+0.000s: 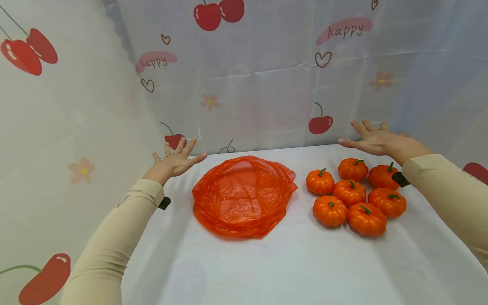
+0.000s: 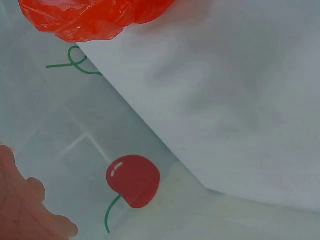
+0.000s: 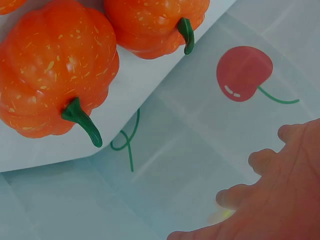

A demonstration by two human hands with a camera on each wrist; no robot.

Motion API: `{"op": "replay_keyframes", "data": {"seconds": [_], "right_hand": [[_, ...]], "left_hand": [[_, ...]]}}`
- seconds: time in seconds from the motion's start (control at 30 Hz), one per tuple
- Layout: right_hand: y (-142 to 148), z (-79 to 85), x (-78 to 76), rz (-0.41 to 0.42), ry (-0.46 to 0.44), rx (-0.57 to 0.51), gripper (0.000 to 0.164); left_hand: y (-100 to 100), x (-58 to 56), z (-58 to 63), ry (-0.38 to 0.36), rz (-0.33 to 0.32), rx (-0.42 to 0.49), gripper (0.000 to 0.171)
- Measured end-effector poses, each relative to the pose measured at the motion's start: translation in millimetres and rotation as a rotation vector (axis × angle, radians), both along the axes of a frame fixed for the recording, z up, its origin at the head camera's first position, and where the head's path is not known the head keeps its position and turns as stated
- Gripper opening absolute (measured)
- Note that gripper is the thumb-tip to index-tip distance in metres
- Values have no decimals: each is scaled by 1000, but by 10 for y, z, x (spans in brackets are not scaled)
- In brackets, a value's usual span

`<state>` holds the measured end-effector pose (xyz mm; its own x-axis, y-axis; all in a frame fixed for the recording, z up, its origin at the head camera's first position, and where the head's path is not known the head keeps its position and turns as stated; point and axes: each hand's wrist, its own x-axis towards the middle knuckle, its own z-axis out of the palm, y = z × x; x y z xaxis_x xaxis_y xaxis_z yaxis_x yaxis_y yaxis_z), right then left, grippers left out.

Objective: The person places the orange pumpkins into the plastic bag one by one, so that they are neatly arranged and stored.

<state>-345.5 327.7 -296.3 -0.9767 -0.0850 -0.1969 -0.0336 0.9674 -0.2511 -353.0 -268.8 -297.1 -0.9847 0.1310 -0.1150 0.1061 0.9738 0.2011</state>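
Note:
My left hand [image 1: 173, 163] is raised with fingers spread at the table's back left, holding nothing. To its right an orange-red plastic bag [image 1: 244, 197] lies on the white table, its mouth spread wide and facing up. The bag's edge [image 2: 100, 17] also shows at the top of the left wrist view. My right hand [image 1: 377, 142], fingers spread and holding nothing, hovers over the back right beyond several small orange pumpkins [image 1: 349, 192] with green stems. Two pumpkins [image 3: 57, 70] appear large in the right wrist view, apart from the hand's fingers [image 3: 262, 162].
A white table [image 1: 267, 267] carries the bag at centre left and the pumpkins clustered at right. Behind it hangs a pale curtain [image 1: 255, 114] printed with cherries, hearts and flowers, which also closes off the left and right sides.

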Motion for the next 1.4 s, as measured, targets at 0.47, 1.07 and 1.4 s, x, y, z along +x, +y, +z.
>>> {"op": "replay_keyframes", "data": {"seconds": [0.47,1.07,1.4], "right_hand": [[-24,72,14,42,19,-8,109],[-78,88,342,158,126,-102,99],[-19,6,613,226,156,-219,91]], "left_hand": [[-43,29,24,5,13,-7,103],[-19,164,-21,55,-77,85,101],[-78,234,-178,134,-108,222,101]]}}
